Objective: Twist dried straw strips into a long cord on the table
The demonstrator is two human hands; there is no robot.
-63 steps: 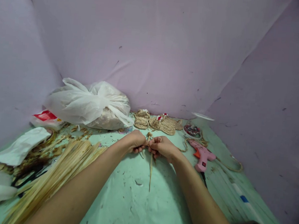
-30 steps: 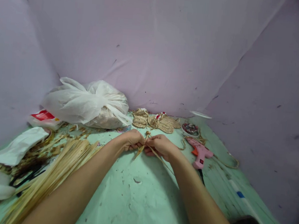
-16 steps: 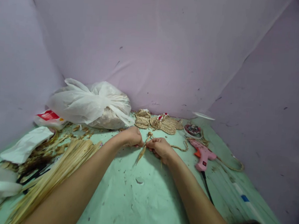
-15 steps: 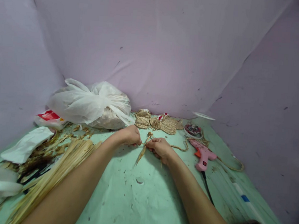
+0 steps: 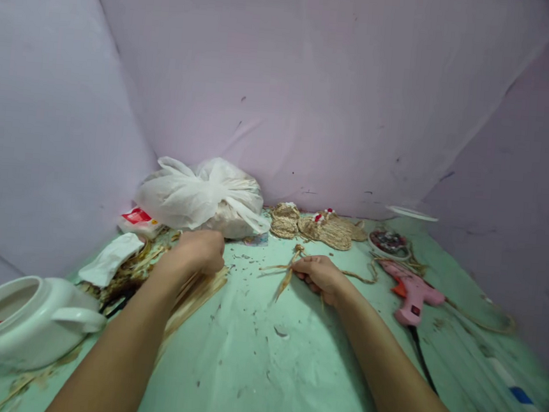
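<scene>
My right hand is closed on a small knotted piece of straw just above the green table cover; loose ends stick out to the left and down. My left hand is off to the left, its fingers curled down over the far end of a bundle of pale straw strips. What those fingers hold is hidden.
A white plastic bag and woven straw pieces lie by the lilac back wall. A pink glue gun with cord lies at the right. A white pot, crumpled paper and dark scraps sit at the left.
My left hand has let go of the knotted straw and moved left to the straw bundle. My right hand still holds the knot. The view has swung left, showing the white pot.
</scene>
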